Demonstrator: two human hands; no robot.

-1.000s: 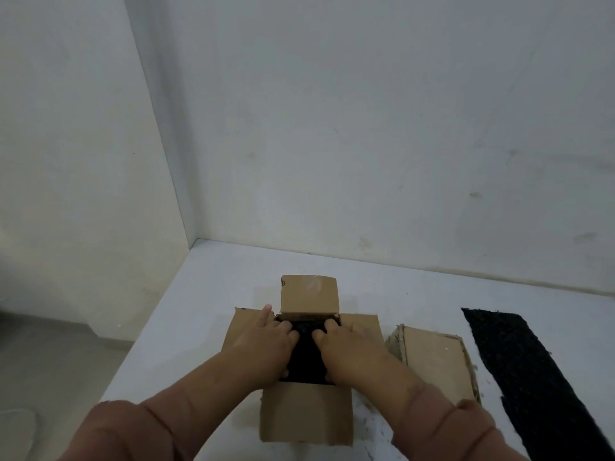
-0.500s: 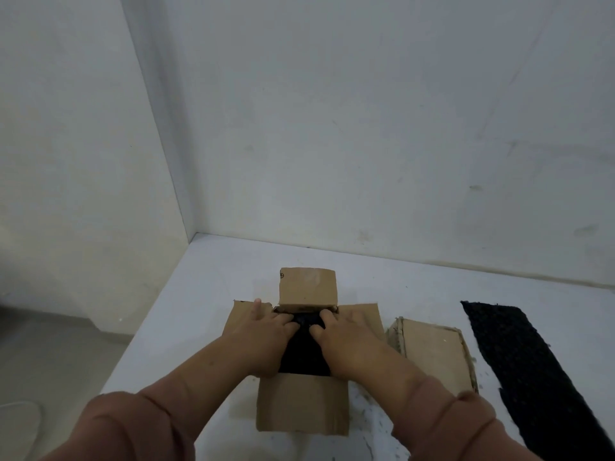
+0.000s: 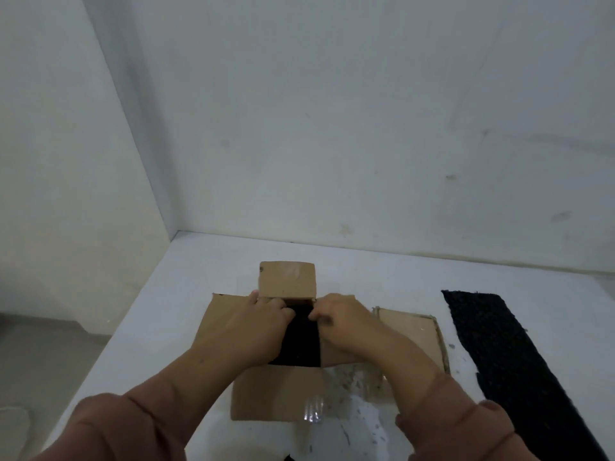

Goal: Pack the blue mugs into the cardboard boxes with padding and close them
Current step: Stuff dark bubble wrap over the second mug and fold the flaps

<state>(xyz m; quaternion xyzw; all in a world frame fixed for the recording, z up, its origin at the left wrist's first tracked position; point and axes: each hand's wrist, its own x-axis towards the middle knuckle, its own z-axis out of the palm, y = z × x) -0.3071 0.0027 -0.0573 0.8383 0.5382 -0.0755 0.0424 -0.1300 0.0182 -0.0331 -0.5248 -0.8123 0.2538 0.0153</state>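
Between our left hand (image 3: 259, 327) and right hand (image 3: 346, 327), black padding (image 3: 301, 341) fills the open cardboard box (image 3: 276, 394).
Earlier our fingers lay flatter; now both hands curl onto its far edge, nearly touching: padding seated, flaps likely next. No blue mug shows.

Left hand (image 3: 256, 327), right hand (image 3: 346, 324) and padding (image 3: 299, 341) hide the box's (image 3: 276, 394) inside; how the fingers (image 3: 281, 311) grip is unclear. Right of the box, a black strip (image 3: 506, 354) runs off-frame

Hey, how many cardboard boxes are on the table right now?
2. The open box sits centrally, flaps spread; the closed-looking box lies just right of it. More could be out of view.
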